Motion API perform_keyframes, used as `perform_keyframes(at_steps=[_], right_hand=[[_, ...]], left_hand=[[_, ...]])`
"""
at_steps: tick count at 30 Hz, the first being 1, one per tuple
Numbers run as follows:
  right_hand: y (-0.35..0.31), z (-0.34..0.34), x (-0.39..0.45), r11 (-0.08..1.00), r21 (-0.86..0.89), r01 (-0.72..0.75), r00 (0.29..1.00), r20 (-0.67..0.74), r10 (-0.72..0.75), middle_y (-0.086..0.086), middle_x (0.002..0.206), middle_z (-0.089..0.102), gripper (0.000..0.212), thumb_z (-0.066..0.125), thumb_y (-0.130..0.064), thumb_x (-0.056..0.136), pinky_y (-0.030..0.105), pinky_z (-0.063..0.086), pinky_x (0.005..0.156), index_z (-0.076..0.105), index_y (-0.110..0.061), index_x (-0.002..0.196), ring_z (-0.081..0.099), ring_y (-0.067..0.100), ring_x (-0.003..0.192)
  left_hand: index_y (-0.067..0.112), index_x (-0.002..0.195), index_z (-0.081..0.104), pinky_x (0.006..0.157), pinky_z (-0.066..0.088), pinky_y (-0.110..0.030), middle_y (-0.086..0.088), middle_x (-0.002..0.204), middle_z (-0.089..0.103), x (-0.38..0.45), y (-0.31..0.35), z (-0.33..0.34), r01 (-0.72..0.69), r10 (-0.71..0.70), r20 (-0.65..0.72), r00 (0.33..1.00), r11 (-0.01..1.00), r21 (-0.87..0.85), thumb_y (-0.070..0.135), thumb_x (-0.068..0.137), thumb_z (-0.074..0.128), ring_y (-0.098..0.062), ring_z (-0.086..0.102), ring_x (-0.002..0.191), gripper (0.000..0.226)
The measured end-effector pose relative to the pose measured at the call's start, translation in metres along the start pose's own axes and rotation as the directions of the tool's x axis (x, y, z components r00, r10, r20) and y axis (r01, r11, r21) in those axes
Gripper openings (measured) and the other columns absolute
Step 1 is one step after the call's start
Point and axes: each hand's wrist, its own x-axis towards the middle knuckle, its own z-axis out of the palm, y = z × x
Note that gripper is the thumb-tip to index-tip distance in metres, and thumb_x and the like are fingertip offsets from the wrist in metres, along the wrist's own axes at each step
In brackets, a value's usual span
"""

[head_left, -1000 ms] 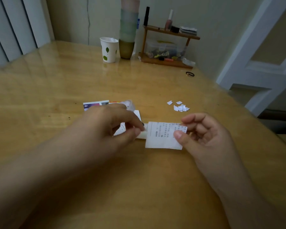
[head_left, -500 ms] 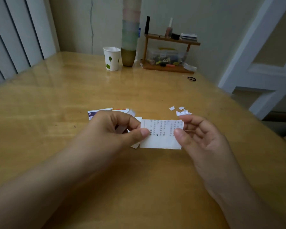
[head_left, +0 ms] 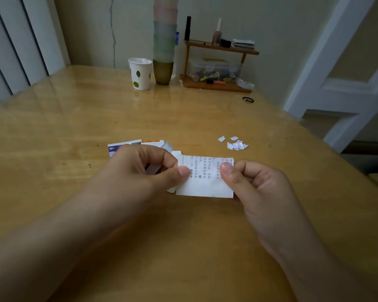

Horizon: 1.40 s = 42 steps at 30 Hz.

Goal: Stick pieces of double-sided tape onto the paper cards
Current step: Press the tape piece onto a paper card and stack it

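Observation:
A white paper card (head_left: 203,182) with small printed text is held just above the wooden table (head_left: 183,247). My left hand (head_left: 140,173) pinches its left edge between thumb and forefinger. My right hand (head_left: 255,188) pinches its right edge with the thumb on top. Behind my left hand lie more cards (head_left: 135,144), one purple and white, partly hidden by the fingers. A small pile of peeled white tape backing scraps (head_left: 235,144) sits on the table beyond my right hand. The tape itself cannot be made out.
At the table's far end stand a paper cup with leaf print (head_left: 140,74), a tall stack of coloured cups (head_left: 164,46) and a small wooden shelf (head_left: 218,62) with bottles and clutter. A black hair tie (head_left: 248,99) lies near the right edge.
Both hands lifted the card off the table and brought it slightly nearer; my left hand shifted from the cards behind to pinch the card's left edge.

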Motion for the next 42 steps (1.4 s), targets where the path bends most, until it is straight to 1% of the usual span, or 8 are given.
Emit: perform_keyframes(at_steps=[7,10,15,21,26,32,37,42], right_hand=[[0.002,-0.001,0.000,1.000,-0.009,-0.022,1.000,-0.002,0.022,0.007,0.055,0.032,0.035,0.060,-0.041,0.079,0.025,0.030,0.051,0.052,-0.017,0.054,0.030,0.020,0.058],[0.003,-0.003,0.001,0.990,0.072,-0.120,0.993,0.022,0.119,0.014,0.063,0.043,0.032,0.064,-0.039,0.076,0.027,0.032,0.051,0.057,-0.017,0.054,0.033,0.021,0.062],[0.001,-0.002,0.002,0.943,0.229,-0.241,0.969,0.112,0.220,-0.001,0.058,0.052,0.033,0.064,-0.032,0.078,0.018,0.035,0.047,0.060,-0.019,0.048,0.040,0.010,0.053],[0.006,0.000,0.007,0.977,0.198,-0.084,0.995,-0.031,0.092,-0.007,0.076,0.063,0.052,0.056,-0.075,0.069,0.021,0.044,0.067,0.072,-0.027,0.083,0.055,0.007,0.071],[0.002,0.005,0.001,0.996,0.068,0.060,0.998,0.031,-0.062,0.017,0.084,0.070,0.032,0.062,-0.036,0.082,0.039,0.051,0.068,0.067,-0.006,0.089,0.065,0.032,0.077],[0.001,0.006,0.002,0.998,0.018,0.060,0.998,0.012,-0.061,0.038,0.078,0.052,0.064,0.061,-0.051,0.077,0.045,0.043,0.059,0.053,0.012,0.083,0.047,0.020,0.065],[0.000,0.005,-0.001,0.999,0.001,0.053,0.998,0.018,-0.053,0.034,0.073,0.054,0.051,0.062,-0.042,0.080,0.031,0.036,0.056,0.056,0.008,0.076,0.045,0.019,0.060],[0.002,0.006,-0.001,0.999,0.013,0.044,0.999,0.018,-0.045,0.034,0.074,0.055,0.059,0.063,-0.051,0.076,0.033,0.038,0.057,0.056,0.007,0.077,0.046,0.019,0.061]], left_hand=[[0.028,0.069,0.067,0.043,0.028,-0.014,0.001,0.052,0.041,0.000,-0.003,0.002,-0.018,0.027,-0.070,0.997,0.992,0.126,0.040,0.075,0.067,-0.006,0.033,0.046,0.013],[0.044,0.081,0.065,0.051,0.033,-0.007,0.017,0.063,0.051,0.000,-0.007,0.000,-0.188,0.208,-0.067,0.976,0.957,0.222,0.023,0.078,0.069,-0.003,0.040,0.054,0.021],[0.039,0.094,0.070,0.070,0.033,-0.001,0.013,0.092,0.051,0.001,-0.010,-0.002,-0.398,0.406,0.067,0.911,0.829,0.393,0.041,0.071,0.066,0.008,0.048,0.085,0.023],[0.010,0.065,0.069,0.053,0.030,-0.009,-0.011,0.066,0.045,0.000,0.000,0.001,-0.131,0.140,-0.076,0.987,0.986,0.106,0.049,0.072,0.065,0.003,0.044,0.058,0.040],[0.014,0.069,0.068,0.058,0.023,-0.027,-0.013,0.059,0.034,-0.001,-0.003,0.004,0.026,-0.025,0.094,0.995,1.000,-0.005,0.056,0.063,0.068,-0.017,0.031,0.059,0.042],[0.016,0.061,0.061,0.041,0.021,-0.017,0.009,0.045,0.025,-0.004,0.003,0.007,-0.024,0.026,-0.013,1.000,0.995,0.096,0.063,0.058,0.052,-0.008,0.024,0.043,0.048],[0.005,0.064,0.062,0.050,0.028,-0.012,-0.021,0.067,0.047,-0.002,0.000,0.006,-0.081,0.084,-0.022,0.996,0.993,0.087,0.053,0.067,0.054,-0.001,0.040,0.053,0.049],[0.004,0.063,0.062,0.048,0.028,-0.013,-0.011,0.061,0.046,-0.002,-0.001,0.008,-0.104,0.108,-0.051,0.993,0.993,0.062,0.050,0.074,0.064,0.001,0.041,0.052,0.048]])
